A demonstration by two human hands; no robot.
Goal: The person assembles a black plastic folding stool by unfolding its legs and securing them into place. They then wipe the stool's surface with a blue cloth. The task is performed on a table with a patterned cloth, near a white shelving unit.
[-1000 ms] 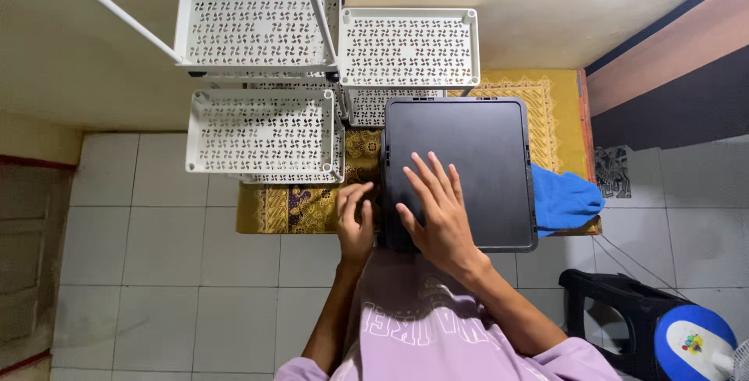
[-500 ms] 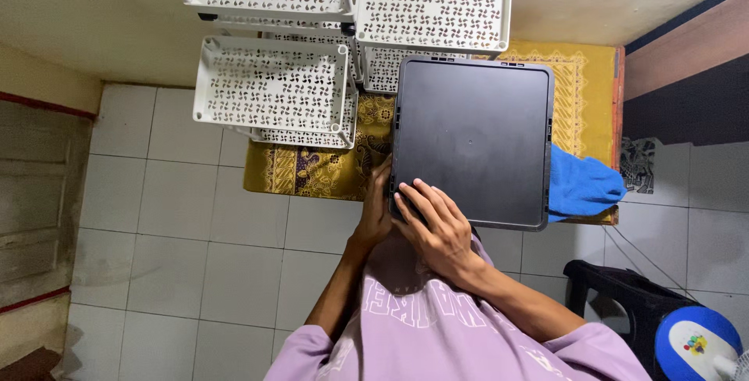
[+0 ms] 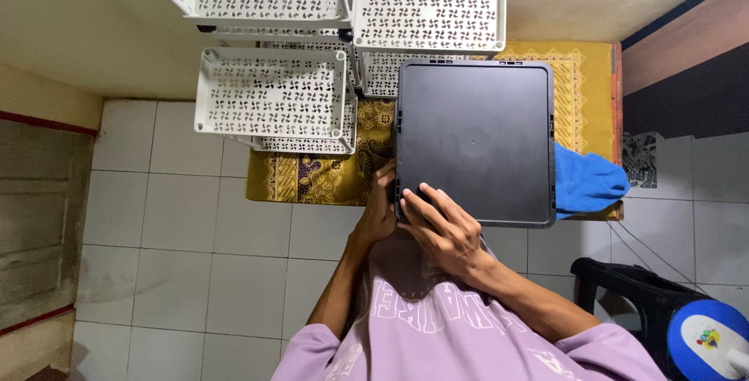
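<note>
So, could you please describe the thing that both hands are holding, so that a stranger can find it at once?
Start at the yellow patterned mat on the white tiled floor. Over it is a flat dark grey rectangular panel, gripped at its near corner by the left hand and right hand. Unlike the white perforated baskets beside it, it is solid and dark.

1. Both hands hold the near edge of a dark rectangular tray [image 3: 474, 141]: left hand [image 3: 378, 211] at its corner, right hand [image 3: 438, 226] with fingers spread on its surface.
2. White perforated rack baskets [image 3: 273, 91] stand beside the tray.
3. A yellow patterned mat [image 3: 328, 174] and a blue cloth [image 3: 587, 180] lie below on the tiled floor [image 3: 179, 225].
</note>
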